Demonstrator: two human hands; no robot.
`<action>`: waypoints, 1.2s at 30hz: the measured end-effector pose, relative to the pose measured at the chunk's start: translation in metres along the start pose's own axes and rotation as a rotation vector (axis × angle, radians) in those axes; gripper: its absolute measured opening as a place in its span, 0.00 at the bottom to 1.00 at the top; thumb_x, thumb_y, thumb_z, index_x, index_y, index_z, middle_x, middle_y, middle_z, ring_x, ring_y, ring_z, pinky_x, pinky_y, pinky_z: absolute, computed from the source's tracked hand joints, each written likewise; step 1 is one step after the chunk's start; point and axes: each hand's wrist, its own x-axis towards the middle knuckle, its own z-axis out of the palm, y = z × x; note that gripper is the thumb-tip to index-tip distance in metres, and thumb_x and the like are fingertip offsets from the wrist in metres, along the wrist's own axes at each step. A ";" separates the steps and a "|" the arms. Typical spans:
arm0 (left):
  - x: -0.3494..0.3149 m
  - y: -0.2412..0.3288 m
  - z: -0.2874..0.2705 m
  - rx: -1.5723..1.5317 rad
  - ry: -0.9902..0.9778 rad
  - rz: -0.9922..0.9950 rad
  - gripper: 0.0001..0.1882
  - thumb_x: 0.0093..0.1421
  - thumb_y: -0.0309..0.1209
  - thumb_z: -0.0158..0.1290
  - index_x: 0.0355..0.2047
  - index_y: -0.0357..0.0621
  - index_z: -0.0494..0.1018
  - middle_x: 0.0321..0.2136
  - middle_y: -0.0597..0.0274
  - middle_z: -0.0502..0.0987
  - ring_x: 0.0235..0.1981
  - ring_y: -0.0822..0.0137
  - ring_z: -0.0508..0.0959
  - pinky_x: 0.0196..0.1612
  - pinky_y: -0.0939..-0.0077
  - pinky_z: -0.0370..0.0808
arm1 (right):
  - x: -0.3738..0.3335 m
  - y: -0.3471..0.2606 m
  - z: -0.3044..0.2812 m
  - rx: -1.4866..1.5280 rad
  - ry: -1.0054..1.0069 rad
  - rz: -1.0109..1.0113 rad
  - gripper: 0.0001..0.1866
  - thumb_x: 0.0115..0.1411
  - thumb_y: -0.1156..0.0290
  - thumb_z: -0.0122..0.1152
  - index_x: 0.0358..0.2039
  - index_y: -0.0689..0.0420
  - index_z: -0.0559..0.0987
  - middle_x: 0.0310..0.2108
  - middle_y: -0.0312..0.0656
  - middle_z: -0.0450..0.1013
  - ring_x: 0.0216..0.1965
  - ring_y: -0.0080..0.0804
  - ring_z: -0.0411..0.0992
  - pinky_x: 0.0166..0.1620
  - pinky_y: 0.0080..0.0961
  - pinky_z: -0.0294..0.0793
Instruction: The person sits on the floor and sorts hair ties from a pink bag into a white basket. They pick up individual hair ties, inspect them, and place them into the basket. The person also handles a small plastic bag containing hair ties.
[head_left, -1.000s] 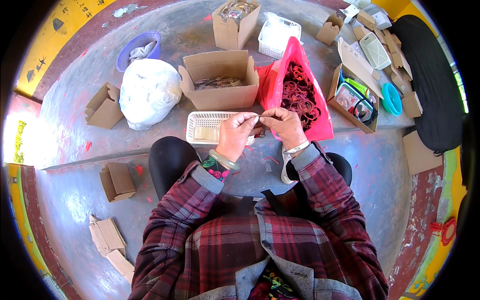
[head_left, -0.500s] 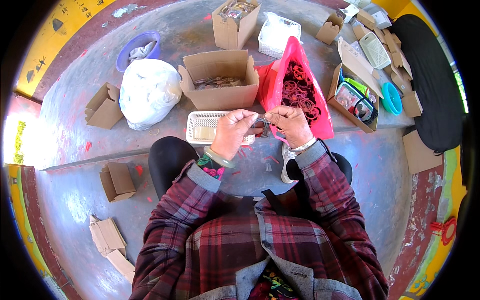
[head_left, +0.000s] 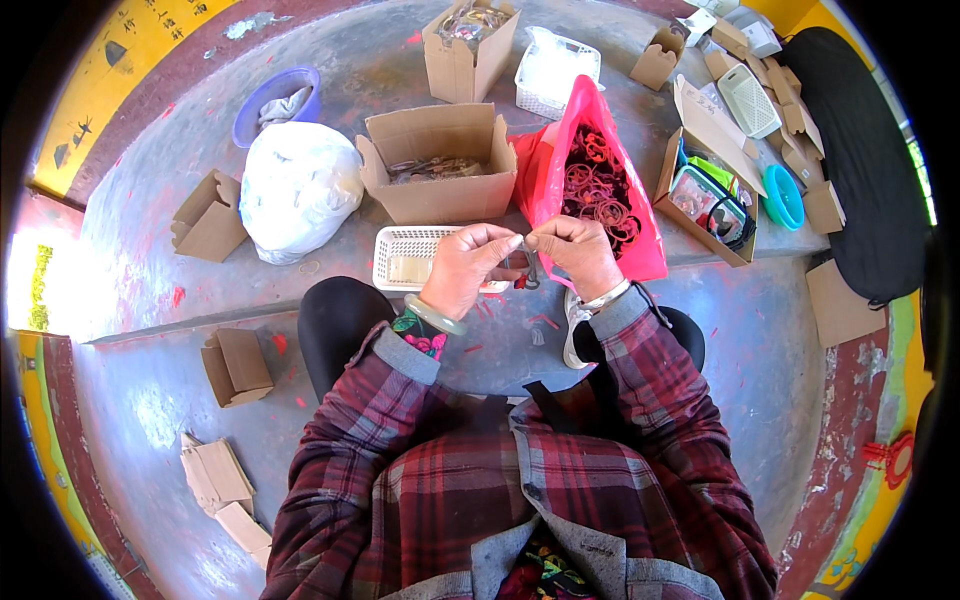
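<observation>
My left hand [head_left: 468, 268] and my right hand [head_left: 578, 255] meet in front of me, thumbs and fingertips pinched close together. Between them hangs a thin greyish loop [head_left: 531, 268] with a small reddish bit at its lower end; it is too small to make out its kind. Just beyond my left hand lies a white plastic basket [head_left: 388, 262] with something tan in it. Past my right hand stands a bright pink bag [head_left: 648, 250], its mouth wide, filled with red and dark loops [head_left: 600, 190].
A cardboard box [head_left: 435, 207] of small packets stands beyond the basket. To its left are a stuffed white plastic bag [head_left: 300, 190] and a purple basin [head_left: 243, 120]. At right sits a box of mixed items [head_left: 690, 225], near a teal bowl [head_left: 783, 197]. A ledge edge [head_left: 200, 315] crosses before my knees.
The loop hangs lower and looks narrower between my fingers than before. My fingertips have shifted slightly, both hands staying in nearly the same place.
</observation>
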 end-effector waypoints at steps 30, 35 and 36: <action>0.007 -0.008 -0.011 0.215 0.010 0.053 0.11 0.61 0.30 0.47 0.37 0.32 0.72 0.25 0.60 0.76 0.17 0.76 0.74 0.19 0.88 0.72 | 0.000 0.004 0.000 0.070 -0.037 0.079 0.05 0.55 0.73 0.59 0.27 0.61 0.78 0.24 0.30 0.72 0.27 0.14 0.65 0.32 0.15 0.65; 0.008 -0.005 -0.012 0.175 0.035 -0.006 0.12 0.60 0.31 0.49 0.36 0.33 0.72 0.25 0.59 0.76 0.17 0.75 0.75 0.19 0.88 0.72 | 0.001 0.006 0.000 0.121 -0.004 0.075 0.04 0.55 0.74 0.58 0.26 0.61 0.78 0.21 0.28 0.70 0.22 0.11 0.62 0.25 0.12 0.61; 0.009 -0.006 -0.015 0.162 0.036 -0.007 0.12 0.60 0.32 0.49 0.36 0.33 0.72 0.25 0.58 0.76 0.18 0.75 0.75 0.19 0.88 0.72 | 0.000 0.005 0.002 0.147 -0.001 0.077 0.04 0.55 0.74 0.58 0.26 0.61 0.78 0.21 0.28 0.70 0.22 0.11 0.62 0.25 0.12 0.61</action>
